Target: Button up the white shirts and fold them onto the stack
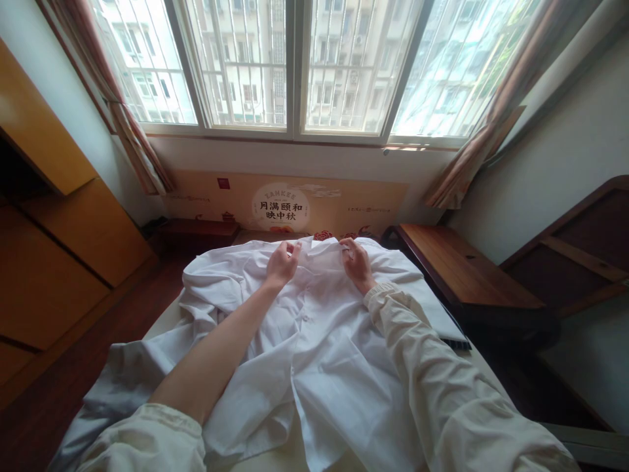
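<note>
A white buttoned shirt (319, 341) lies spread over a light-coloured surface, its collar end toward the window and its lower edges toward me. Near the collar, my left hand (284, 263) is closed with thumb and fingertips pinching the fabric left of centre. My right hand (357, 262) pinches the collar area on the other side, a short distance away. Between the hands the cloth is slightly raised. Wrinkled sleeve fabric spreads to the left, beyond my bare left forearm.
A wooden side table (466, 265) stands at the right, beside a leaning wooden panel (584, 255). Orange cabinets (59, 262) line the left. A printed board (324, 200) stands below the barred window. A dark striped item (456, 343) shows at the surface's right edge.
</note>
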The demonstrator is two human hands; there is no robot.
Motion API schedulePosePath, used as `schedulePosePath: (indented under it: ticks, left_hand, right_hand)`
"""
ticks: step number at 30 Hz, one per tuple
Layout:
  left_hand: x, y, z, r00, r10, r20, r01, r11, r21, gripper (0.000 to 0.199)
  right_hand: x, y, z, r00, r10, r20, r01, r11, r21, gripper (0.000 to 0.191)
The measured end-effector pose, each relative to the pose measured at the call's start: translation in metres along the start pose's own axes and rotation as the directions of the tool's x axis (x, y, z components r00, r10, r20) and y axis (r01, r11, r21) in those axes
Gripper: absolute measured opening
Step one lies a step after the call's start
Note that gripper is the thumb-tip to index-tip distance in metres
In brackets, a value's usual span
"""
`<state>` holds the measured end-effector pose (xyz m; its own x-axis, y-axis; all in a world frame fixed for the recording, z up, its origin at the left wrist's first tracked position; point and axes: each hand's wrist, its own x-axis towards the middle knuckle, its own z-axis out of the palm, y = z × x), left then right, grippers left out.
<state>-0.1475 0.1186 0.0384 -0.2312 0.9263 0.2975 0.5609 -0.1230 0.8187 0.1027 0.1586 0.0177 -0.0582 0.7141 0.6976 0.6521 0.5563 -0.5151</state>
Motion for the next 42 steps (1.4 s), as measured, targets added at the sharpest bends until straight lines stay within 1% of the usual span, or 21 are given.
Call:
schedulePosePath:
  ticks: [2,4,5,7,10,12,14,16,17,19,21,24,26,28,30,33,34,36,39,41,42]
  left_hand:
    - [0.0,0.0,0.012,0.984,-0.146,0.1,0.156,0.984,-0.091,0.057]
    - [0.001,-0.001,0.02,0.965,-0.202,0.169,0.22,0.971,-0.095,0.069]
    - [0.001,-0.003,0.023,0.96,-0.212,0.185,0.23,0.97,-0.081,0.072]
    - [0.001,-0.007,0.027,0.963,-0.214,0.164,0.226,0.972,-0.057,0.071]
    - [-0.001,-0.014,0.032,0.99,-0.134,0.034,0.136,0.989,-0.063,0.052]
    - [-0.002,-0.018,0.035,0.998,-0.043,-0.055,0.036,0.992,-0.12,0.037]
    - [-0.002,-0.021,0.037,0.997,0.005,-0.08,-0.022,0.976,-0.214,0.026]
    - [-0.002,-0.02,0.036,0.999,-0.007,-0.038,-0.004,0.961,-0.278,0.026]
    - [-0.003,-0.019,0.035,1.0,-0.026,-0.008,0.023,0.962,-0.272,0.03]
    - [-0.005,-0.014,0.033,0.997,-0.079,0.023,0.082,0.977,-0.194,0.041]
    - [-0.007,-0.01,0.03,0.992,-0.126,0.004,0.126,0.987,-0.095,0.05]
    - [-0.008,-0.006,0.027,0.984,-0.175,-0.031,0.174,0.984,-0.033,0.054]
    - [-0.007,-0.005,0.026,0.978,-0.204,-0.038,0.203,0.979,-0.032,0.052]
    - [-0.005,-0.005,0.025,0.974,-0.223,-0.034,0.222,0.974,-0.036,0.044]
    - [-0.002,-0.005,0.025,0.97,-0.242,0.013,0.242,0.968,-0.068,0.04]
    - [0.002,-0.007,0.025,0.958,-0.255,0.132,0.274,0.949,-0.158,0.044]
    - [0.004,-0.009,0.026,0.955,-0.251,0.155,0.277,0.944,-0.181,0.042]
    - [0.005,-0.013,0.029,0.959,-0.234,0.161,0.265,0.941,-0.21,0.032]
    - [0.007,-0.019,0.032,0.961,-0.221,0.165,0.262,0.918,-0.299,0.022]
    - [0.008,-0.022,0.034,0.953,-0.235,0.189,0.296,0.854,-0.427,0.019]
    - [0.009,-0.022,0.033,0.947,-0.245,0.206,0.318,0.804,-0.503,0.018]
  right_hand:
    - [-0.003,-0.001,-0.003,1.0,-0.014,-0.007,0.014,0.999,0.053,0.02]
    - [-0.006,-0.005,-0.007,0.998,-0.062,0.008,0.06,0.993,0.097,0.016]
    - [-0.007,-0.007,-0.01,0.996,-0.083,0.023,0.08,0.991,0.112,0.018]
    - [-0.01,-0.01,-0.012,0.995,-0.085,0.043,0.08,0.99,0.119,0.028]
    - [-0.012,-0.013,-0.01,0.999,-0.046,0.024,0.044,0.997,0.069,0.037]
    - [-0.012,-0.014,-0.007,0.997,-0.07,0.032,0.069,0.997,0.046,0.037]
    - [-0.012,-0.016,-0.006,0.991,-0.119,0.06,0.117,0.992,0.045,0.032]
    - [-0.013,-0.02,-0.009,0.979,-0.185,0.086,0.182,0.982,0.049,0.029]
    - [-0.013,-0.022,-0.011,0.969,-0.227,0.099,0.223,0.974,0.05,0.028]
    - [-0.014,-0.029,-0.016,0.939,-0.317,0.132,0.313,0.948,0.055,0.028]
    - [-0.016,-0.034,-0.019,0.907,-0.384,0.174,0.379,0.923,0.059,0.029]
    - [-0.018,-0.04,-0.022,0.881,-0.405,0.245,0.406,0.913,0.048,0.029]
    - [-0.019,-0.042,-0.022,0.868,-0.402,0.291,0.407,0.912,0.049,0.028]
    - [-0.02,-0.042,-0.021,0.856,-0.407,0.318,0.411,0.91,0.058,0.027]
    - [-0.021,-0.041,-0.02,0.847,-0.414,0.333,0.417,0.907,0.064,0.026]
    - [-0.022,-0.042,-0.018,0.833,-0.433,0.345,0.438,0.897,0.067,0.027]
    - [-0.022,-0.043,-0.018,0.826,-0.444,0.346,0.449,0.891,0.07,0.027]
    - [-0.022,-0.044,-0.018,0.818,-0.466,0.338,0.469,0.88,0.078,0.027]
    - [-0.022,-0.045,-0.018,0.835,-0.465,0.294,0.464,0.882,0.079,0.028]
    - [-0.021,-0.044,-0.018,0.868,-0.43,0.248,0.429,0.901,0.061,0.028]
    - [-0.021,-0.043,-0.017,0.89,-0.399,0.22,0.399,0.916,0.044,0.028]
